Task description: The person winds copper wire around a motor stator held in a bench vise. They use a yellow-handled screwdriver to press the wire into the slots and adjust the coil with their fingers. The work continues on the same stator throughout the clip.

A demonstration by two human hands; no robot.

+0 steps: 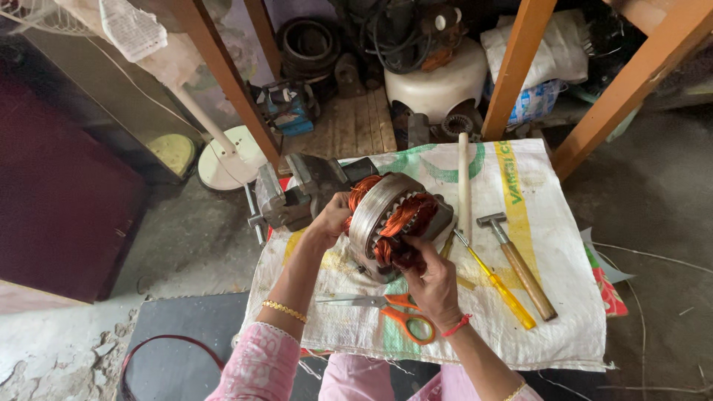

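A round grey motor stator [382, 212] packed with copper wire coils stands tilted on a white woven sack [549, 319]. My left hand [332, 217] grips its far left rim, by the copper windings there. At the near side, my right hand [427, 278] pinches the copper coil [407, 223] bulging from the stator's bore. Both wrists wear bangles, and a red thread circles the right one.
A metal bench vise [293, 194] sits just left of the stator. Orange-handled scissors [397, 312] lie near my right wrist. A yellow screwdriver [499, 284], a wooden-handled hammer [523, 269] and a white rod [464, 186] lie to the right. Wooden frame legs [512, 70] and machine clutter stand behind.
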